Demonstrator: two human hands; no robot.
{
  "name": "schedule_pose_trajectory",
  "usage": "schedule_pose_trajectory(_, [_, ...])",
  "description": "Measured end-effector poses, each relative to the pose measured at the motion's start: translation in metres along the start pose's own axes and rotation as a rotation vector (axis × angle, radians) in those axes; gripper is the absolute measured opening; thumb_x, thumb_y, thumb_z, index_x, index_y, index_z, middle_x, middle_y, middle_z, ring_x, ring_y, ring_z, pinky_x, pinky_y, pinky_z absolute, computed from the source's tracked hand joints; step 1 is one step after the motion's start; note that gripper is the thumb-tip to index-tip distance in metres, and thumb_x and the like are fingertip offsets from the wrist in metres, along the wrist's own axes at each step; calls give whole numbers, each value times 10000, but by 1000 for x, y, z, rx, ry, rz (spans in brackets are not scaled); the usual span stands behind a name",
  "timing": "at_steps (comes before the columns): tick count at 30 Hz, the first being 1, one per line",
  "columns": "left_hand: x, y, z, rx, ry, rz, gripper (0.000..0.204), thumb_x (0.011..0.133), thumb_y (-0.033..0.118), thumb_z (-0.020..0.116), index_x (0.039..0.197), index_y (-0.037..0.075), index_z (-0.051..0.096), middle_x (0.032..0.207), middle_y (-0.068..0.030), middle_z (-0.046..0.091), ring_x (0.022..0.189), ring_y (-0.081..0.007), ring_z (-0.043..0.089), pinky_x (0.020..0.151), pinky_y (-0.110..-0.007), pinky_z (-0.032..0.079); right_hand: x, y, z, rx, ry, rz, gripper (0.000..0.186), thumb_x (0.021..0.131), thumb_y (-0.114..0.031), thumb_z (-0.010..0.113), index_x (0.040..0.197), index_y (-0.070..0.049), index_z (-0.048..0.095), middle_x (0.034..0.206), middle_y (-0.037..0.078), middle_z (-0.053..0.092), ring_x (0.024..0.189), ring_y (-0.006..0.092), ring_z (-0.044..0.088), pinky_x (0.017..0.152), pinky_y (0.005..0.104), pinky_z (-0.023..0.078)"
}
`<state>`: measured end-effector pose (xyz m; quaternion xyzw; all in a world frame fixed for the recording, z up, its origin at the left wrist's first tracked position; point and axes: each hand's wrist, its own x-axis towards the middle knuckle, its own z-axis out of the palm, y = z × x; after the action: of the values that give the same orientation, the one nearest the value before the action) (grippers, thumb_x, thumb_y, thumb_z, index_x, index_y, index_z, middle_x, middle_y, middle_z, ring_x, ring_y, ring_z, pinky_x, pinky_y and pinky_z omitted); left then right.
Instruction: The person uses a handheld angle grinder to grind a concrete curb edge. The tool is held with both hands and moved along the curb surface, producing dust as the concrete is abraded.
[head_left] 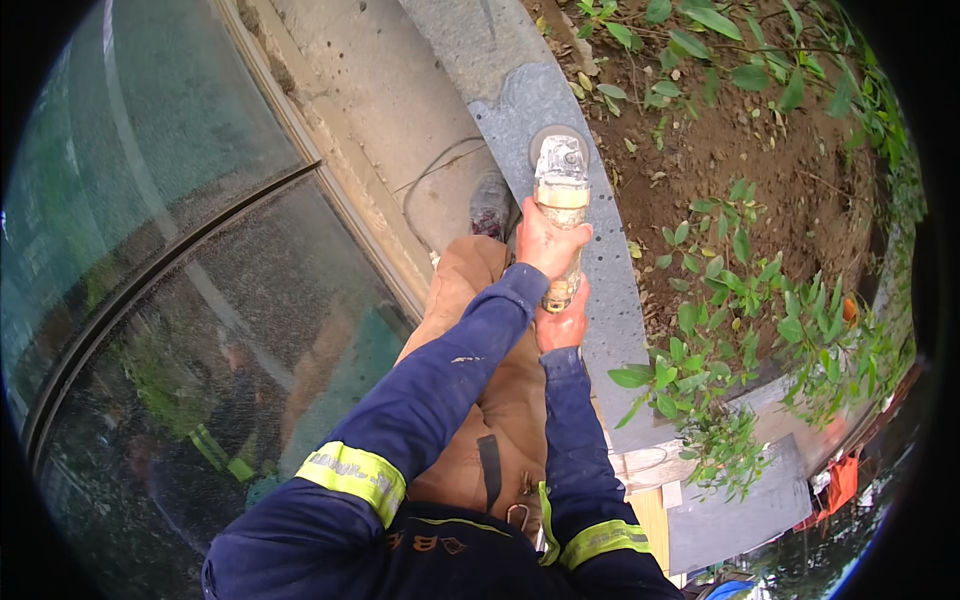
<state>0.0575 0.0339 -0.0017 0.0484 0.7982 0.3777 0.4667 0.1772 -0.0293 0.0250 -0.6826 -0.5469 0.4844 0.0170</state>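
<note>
An angle grinder (562, 170), dusty and pale, lies along the top of a grey stone coping (610, 255). Its round disc (541, 143) rests on or just over the stone, where a darker, bluish patch shows around it. My left hand (550, 242) wraps round the grinder's body behind its head. Farther back, my right hand (564, 324) grips the rear end of the same tool. Both sleeves are dark blue with yellow reflective bands. Fingers on the undersides are hidden.
A glass pane wall (200, 250) with a dark frame stands at my left. A cable (408, 195) loops over the concrete ledge (350, 100) by my shoe (490, 205). Right of the coping lie soil (690, 150) and leafy plants (735, 270); a grey slab (745, 505) sits lower right.
</note>
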Motion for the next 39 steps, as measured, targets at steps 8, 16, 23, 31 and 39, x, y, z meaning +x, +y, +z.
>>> schedule_pose_trajectory(8, [-13, -19, -3, -25, 114, -3, 712, 656, 268, 841, 1165, -43, 452, 1058, -222, 675, 980, -345, 681, 884, -417, 523, -8, 14, -5, -60, -79, -27, 825, 720, -132, 774, 1428, -110, 351, 1054, 254, 679, 1016, 453, 649, 845, 489, 517])
schedule_pose_trajectory(16, [-3, 2, 8, -50, 85, 21, 693, 663, 266, 831, 1152, -45, 452, 1041, -223, 676, 965, -352, 683, 869, -417, 527, 16, 10, -5, -58, -2, -36, 846, 687, -152, 831, 1398, -118, 373, 1050, 244, 678, 1003, 463, 646, 821, 503, 516])
schedule_pose_trajectory(23, [-11, -14, -3, -58, 109, -32, 699, 666, 260, 831, 1167, -46, 452, 1065, -228, 671, 991, -354, 677, 894, -421, 520, -3, 12, -8, -83, -57, -84, 837, 698, -137, 800, 1412, -107, 365, 1036, 246, 679, 987, 459, 652, 817, 483, 525])
schedule_pose_trajectory(31, [7, 15, 6, -88, 85, -17, 696, 650, 262, 827, 1157, -41, 459, 1050, -221, 670, 986, -345, 677, 891, -415, 521, 26, -5, -10, -63, -24, -54, 773, 744, -170, 779, 1403, -87, 384, 1062, 232, 680, 1011, 403, 670, 846, 446, 516])
schedule_pose_trajectory(39, [1, 3, -1, -132, 152, -41, 686, 655, 252, 820, 1165, -36, 462, 1056, -205, 668, 977, -327, 676, 890, -415, 520, 16, -8, -14, -78, -77, -108, 803, 721, -122, 776, 1412, -108, 368, 1007, 248, 687, 966, 461, 660, 806, 480, 528])
